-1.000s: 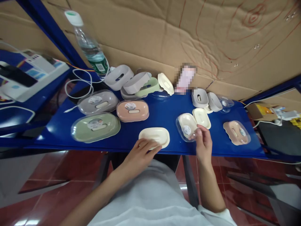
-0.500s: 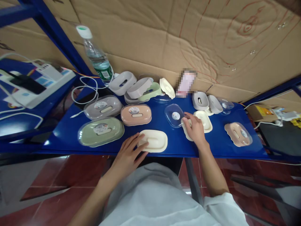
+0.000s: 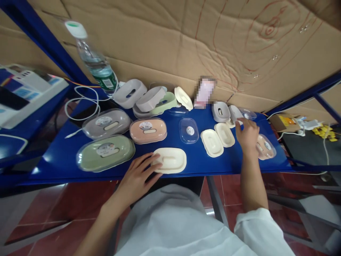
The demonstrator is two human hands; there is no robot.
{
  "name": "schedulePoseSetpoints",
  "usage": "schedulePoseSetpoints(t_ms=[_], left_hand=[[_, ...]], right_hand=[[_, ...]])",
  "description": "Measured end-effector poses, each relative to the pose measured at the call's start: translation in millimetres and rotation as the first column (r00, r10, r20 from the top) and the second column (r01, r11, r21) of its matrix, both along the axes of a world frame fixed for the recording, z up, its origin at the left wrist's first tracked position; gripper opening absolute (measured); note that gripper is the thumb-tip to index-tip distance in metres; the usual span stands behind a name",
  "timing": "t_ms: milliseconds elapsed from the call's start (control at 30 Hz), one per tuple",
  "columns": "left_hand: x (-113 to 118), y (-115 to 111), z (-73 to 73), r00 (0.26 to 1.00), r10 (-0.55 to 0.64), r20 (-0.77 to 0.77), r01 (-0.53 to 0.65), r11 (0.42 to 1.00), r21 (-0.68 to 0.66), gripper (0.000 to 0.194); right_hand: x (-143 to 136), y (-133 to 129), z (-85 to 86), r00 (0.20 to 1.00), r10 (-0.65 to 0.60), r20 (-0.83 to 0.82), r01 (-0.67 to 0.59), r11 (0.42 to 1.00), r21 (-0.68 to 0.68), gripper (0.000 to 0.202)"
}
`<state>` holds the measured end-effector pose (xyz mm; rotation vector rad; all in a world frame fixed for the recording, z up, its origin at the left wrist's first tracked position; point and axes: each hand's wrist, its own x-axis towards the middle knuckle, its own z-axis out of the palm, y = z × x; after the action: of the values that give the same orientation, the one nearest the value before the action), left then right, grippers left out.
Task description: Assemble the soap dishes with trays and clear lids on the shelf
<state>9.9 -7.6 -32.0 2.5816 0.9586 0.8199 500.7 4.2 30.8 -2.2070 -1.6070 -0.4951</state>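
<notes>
Standing at ten o'clock, the clear, green-labelled plastic bottle (image 3: 99, 70) could be toppled if its looped white cable (image 3: 73, 134) is snagged. At six, the shallow cream oval dish (image 3: 174, 160) is touched by the loosely spread left hand (image 3: 135, 176); if pushed, it could be tipped over the edge. At two, the small grey plastic container (image 3: 234, 114) could be knocked by the right hand (image 3: 249, 135), whose grip cannot be told.

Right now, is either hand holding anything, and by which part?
Nothing is clearly held. The left hand lies open on the left end of the nearest cream tray; whether the right hand grips the small grey piece cannot be told.
</notes>
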Motion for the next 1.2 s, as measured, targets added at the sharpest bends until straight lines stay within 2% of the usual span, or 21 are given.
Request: schedulePoseSetpoints(t_ms=[67, 133, 233, 333, 400, 467, 567, 633, 667, 733, 800, 833, 900, 1000, 1200], left_hand=[[0.4, 0.4, -0.3, 1.000, -0.001, 0.003, 0.001, 1.000, -0.010, 0.023], [0.2, 1.2, -0.9, 1.000, -0.009, 0.001, 0.009, 1.000, -0.030, 0.022], [-0.4, 3.1, -2.7, 1.000, -0.005, 0.016, 0.006, 0.998, -0.058, 0.021], [-0.5, 5.0, -4.6, 0.999, 0.023, 0.046, -0.018, 0.996, -0.093, 0.016], [-0.4, 5.3, -5.0, 0.996, 0.040, 0.074, -0.031, 0.992, -0.118, 0.014], [-0.3, 4.8, -4.8, 0.993, 0.051, 0.105, -0.037, 0.990, -0.133, 0.012], [0.5, 3.4, -3.7, 0.992, 0.053, 0.116, -0.037, 0.989, -0.143, 0.011], [1.3, 2.5, -2.8, 0.993, 0.054, 0.104, -0.039, 0.988, -0.147, 0.010], [1.7, 1.9, -2.3, 0.993, 0.064, 0.101, -0.048, 0.987, -0.153, 0.013], [2.1, 0.6, -1.2, 0.990, 0.095, 0.101, -0.076, 0.981, -0.177, 0.032], [1.7, -0.8, -0.4, 0.986, 0.128, 0.105, -0.103, 0.972, -0.210, 0.057], [1.1, -1.5, -0.2, 0.985, 0.134, 0.110, -0.108, 0.969, -0.220, 0.066], [-0.6, -2.4, -0.4, 0.985, 0.123, 0.117, -0.095, 0.969, -0.227, 0.073], [-3.0, -2.1, -1.8, 0.990, 0.076, 0.121, -0.052, 0.979, -0.197, 0.064], [-2.8, 0.4, -5.5, 0.983, 0.064, 0.172, -0.049, 0.995, -0.091, 0.042]], right_hand=[[12.3, 21.5, 10.3, 0.998, -0.025, 0.051, 0.026, 0.999, -0.030, 0.040], [17.1, 41.4, 13.0, 0.997, 0.007, 0.082, -0.001, 0.997, -0.079, 0.040], [9.1, 63.6, 1.5, 0.991, 0.103, 0.087, -0.090, 0.985, -0.146, 0.041], [-4.3, 74.9, -15.3, 0.982, 0.181, 0.059, -0.166, 0.967, -0.196, 0.041], [-9.6, 74.7, -19.5, 0.981, 0.196, 0.005, -0.193, 0.971, -0.141, 0.041], [-13.7, 65.6, -16.0, 0.981, 0.187, -0.050, -0.188, 0.982, -0.030, 0.045], [-30.4, 32.9, -2.5, 0.960, 0.256, -0.115, -0.243, 0.963, 0.117, 0.047], [-54.9, 2.9, 4.7, 0.894, 0.419, -0.159, -0.400, 0.906, 0.139, 0.040], [-70.7, -12.0, 6.2, 0.833, 0.520, -0.187, -0.506, 0.854, 0.122, 0.036], [-105.7, -37.0, 4.4, 0.670, 0.698, -0.253, -0.705, 0.705, 0.079, 0.035], [-138.4, -51.8, -2.8, 0.524, 0.794, -0.309, -0.827, 0.561, 0.040, 0.039], [-151.9, -55.3, -7.4, 0.475, 0.818, -0.326, -0.861, 0.508, 0.021, 0.040], [-171.1, -56.5, -16.4, 0.419, 0.841, -0.342, -0.898, 0.440, -0.016, 0.042], [-182.7, -51.9, -25.3, 0.401, 0.854, -0.331, -0.911, 0.410, -0.045, 0.041], [-185.1, -49.3, -27.1, 0.430, 0.852, -0.298, -0.900, 0.430, -0.069, 0.041]])
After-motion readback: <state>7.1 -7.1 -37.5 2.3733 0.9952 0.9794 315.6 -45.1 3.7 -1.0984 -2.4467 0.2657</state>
